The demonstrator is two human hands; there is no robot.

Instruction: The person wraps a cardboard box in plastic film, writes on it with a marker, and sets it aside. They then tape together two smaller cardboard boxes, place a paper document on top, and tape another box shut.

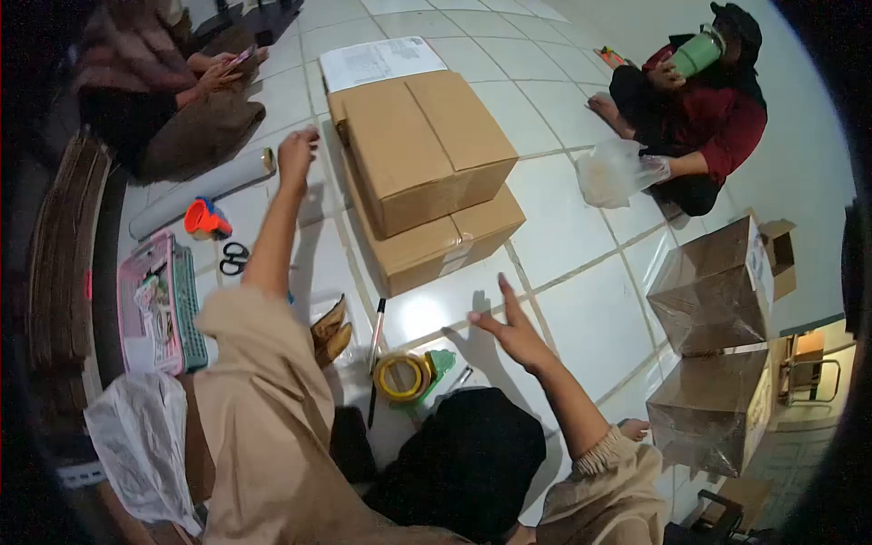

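Two cardboard boxes are stacked on the floor before me, the upper box (427, 136) set slightly askew on the lower box (454, 241). My left hand (296, 159) is raised left of the stack, fingers loosely bent and holding nothing I can see. To the right of the lower box, my right hand (520, 336) hovers with thumb and forefinger spread, empty. Close to my knees lie a tape roll on a green dispenser (404, 374), a black-and-white pen (377, 331) and a small silver-grey stick (461, 377). Brown peel-like pieces (333, 333) rest on clear plastic.
A printed white sheet (386, 62) lies behind the stack. To the left are a grey roll (200, 193), an orange tape dispenser (207, 221), scissors (233, 259) and a basket (184, 309). Plastic-wrapped boxes (708, 400) stand right. Two people sit beyond, one holding a green tumbler (698, 54).
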